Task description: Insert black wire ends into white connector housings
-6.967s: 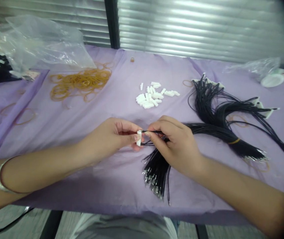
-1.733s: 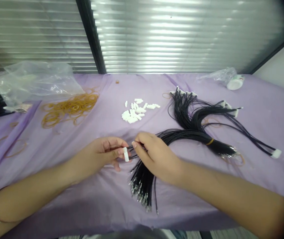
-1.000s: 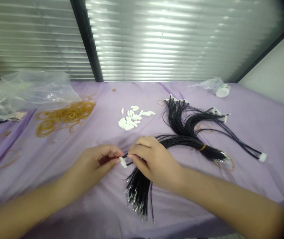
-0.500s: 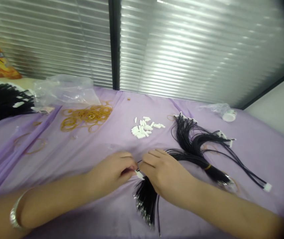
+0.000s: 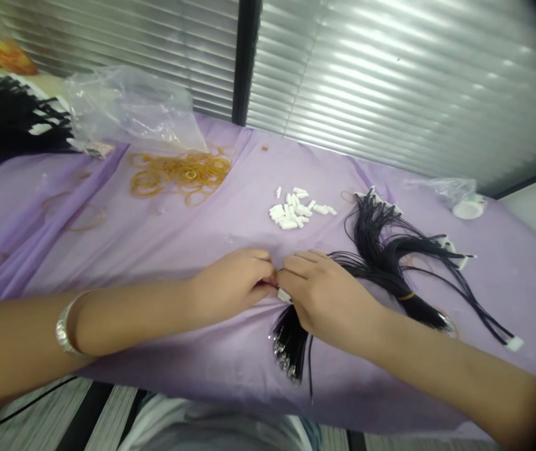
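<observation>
My left hand (image 5: 234, 285) and my right hand (image 5: 326, 297) meet over the middle of a purple-covered table (image 5: 164, 250). Both are closed in a pinch around a small white connector (image 5: 284, 295) between their fingertips. The right hand also pinches a thin black wire that enters the connector and rests on a bundle of black wires (image 5: 291, 338) with metal tips, tied by a yellow band (image 5: 406, 295). A pile of loose white connectors (image 5: 296, 211) lies just beyond my hands.
Finished black wires with white plugs (image 5: 390, 235) fan out at the right. Yellow rubber bands (image 5: 180, 175) and a clear plastic bag (image 5: 126, 113) lie at the back left, more black wires (image 5: 4, 122) at the far left. A small bagged white roll (image 5: 467, 205) sits back right.
The camera swung left and down. My hands closed in on each other, and the white connector is now more hidden between the fingertips.
</observation>
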The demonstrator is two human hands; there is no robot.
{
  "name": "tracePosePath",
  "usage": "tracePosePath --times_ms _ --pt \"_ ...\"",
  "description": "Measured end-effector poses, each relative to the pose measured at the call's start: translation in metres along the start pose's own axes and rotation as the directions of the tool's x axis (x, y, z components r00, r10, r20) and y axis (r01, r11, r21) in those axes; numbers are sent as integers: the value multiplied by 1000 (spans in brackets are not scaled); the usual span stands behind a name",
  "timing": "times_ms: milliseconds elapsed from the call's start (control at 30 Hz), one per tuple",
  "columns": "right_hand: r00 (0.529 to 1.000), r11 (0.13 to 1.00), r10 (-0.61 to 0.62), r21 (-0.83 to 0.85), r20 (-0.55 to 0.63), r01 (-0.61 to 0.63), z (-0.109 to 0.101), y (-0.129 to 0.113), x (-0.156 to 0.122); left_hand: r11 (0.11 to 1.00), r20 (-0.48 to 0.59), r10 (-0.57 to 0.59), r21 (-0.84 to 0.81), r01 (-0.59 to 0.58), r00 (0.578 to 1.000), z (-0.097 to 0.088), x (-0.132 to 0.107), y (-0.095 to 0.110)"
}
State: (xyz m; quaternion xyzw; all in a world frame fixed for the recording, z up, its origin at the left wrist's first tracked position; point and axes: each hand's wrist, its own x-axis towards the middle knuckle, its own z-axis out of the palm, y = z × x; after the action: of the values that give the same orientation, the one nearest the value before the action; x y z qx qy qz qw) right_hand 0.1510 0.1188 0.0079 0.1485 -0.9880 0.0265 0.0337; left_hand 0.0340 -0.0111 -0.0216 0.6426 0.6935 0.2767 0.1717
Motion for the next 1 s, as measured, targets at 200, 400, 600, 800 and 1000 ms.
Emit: tracePosePath --times_ms 200,400,600,800,1000 --pt "1000 1000 -13 -22 -24 12 12 -3 -7 1000 5 0 -6 0 1000 -2 1 2" --pt "999 1000 22 15 -28 -22 15 -4 -8 1000 -10 10 -25 -10 1000 -2 1 3" --pt "994 995 31 92 -107 -21 19 1 -12 998 39 -26 -59 28 999 -5 2 2" --pt "903 945 165 325 -396 -31 19 9 -17 909 -64 -221 -374 182 973 -11 1 7" --pt "857 994 78 110 -509 -25 7 -1 -22 600 -98 -468 -765 234 878 -17 5 -1"
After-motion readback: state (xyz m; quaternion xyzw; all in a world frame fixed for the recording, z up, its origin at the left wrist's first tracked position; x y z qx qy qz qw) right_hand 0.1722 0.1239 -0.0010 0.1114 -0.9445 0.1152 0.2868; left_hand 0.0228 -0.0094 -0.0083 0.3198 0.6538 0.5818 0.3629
